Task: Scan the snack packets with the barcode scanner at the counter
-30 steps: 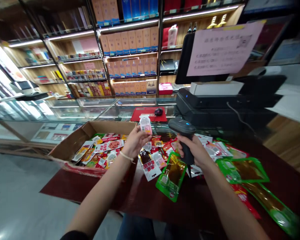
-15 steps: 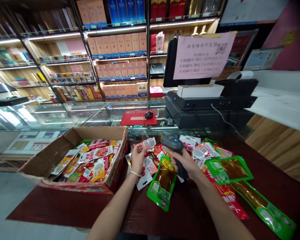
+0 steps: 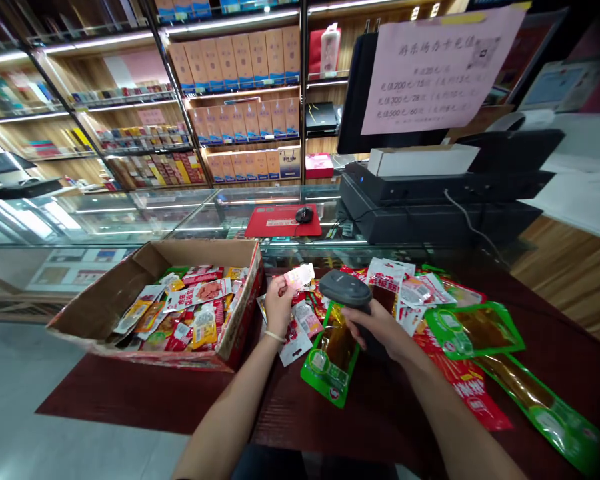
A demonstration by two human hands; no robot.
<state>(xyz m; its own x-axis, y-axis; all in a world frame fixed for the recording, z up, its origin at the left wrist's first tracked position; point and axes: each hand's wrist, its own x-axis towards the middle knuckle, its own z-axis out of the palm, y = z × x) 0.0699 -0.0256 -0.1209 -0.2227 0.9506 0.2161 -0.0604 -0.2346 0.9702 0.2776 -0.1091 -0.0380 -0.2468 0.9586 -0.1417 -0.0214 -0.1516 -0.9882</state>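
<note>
My left hand (image 3: 279,305) pinches a small pink-and-white snack packet (image 3: 300,276) and holds it up just left of the scanner's head. My right hand (image 3: 380,328) is wrapped round the handle of a black barcode scanner (image 3: 346,288), whose head points towards the packet. Both hands hover over a dark red table (image 3: 330,427) strewn with snack packets. A green-edged pouch (image 3: 330,357) lies right under the scanner. An open cardboard box (image 3: 155,257) full of packets stands to the left of my left hand.
More green pouches (image 3: 473,330) and red packets (image 3: 475,393) lie to the right. Behind the table runs a glass counter (image 3: 145,217) with a red mouse pad and mouse (image 3: 304,214), a black register (image 3: 440,200) and a monitor with a pink notice (image 3: 437,70). Shelves of boxes line the back wall.
My left hand has lowered the small packet from above the box's corner to beside the scanner head. The scanner has dropped lower too. The view has shifted.
</note>
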